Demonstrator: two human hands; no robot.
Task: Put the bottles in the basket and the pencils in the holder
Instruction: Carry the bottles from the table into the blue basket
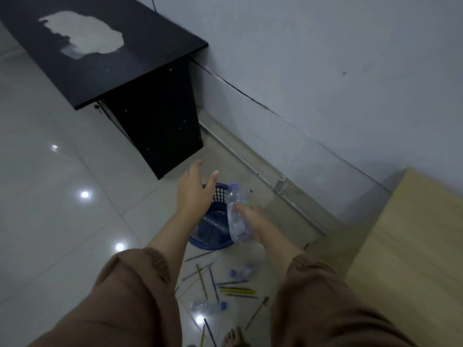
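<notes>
- While the fingers of the right hand clasp a clear plastic bottle about its middle, blue cap up, the bottle hangs over the blue basket on the floor.
- Left hand: spread and empty, above the basket's far rim.
- Advised: lower the bottle's base inside the rim before letting go, so it does not bounce out.
- Outstanding, by appearance: two bottles and scattered pencils lie near the person's feet; no holder visible.
</notes>
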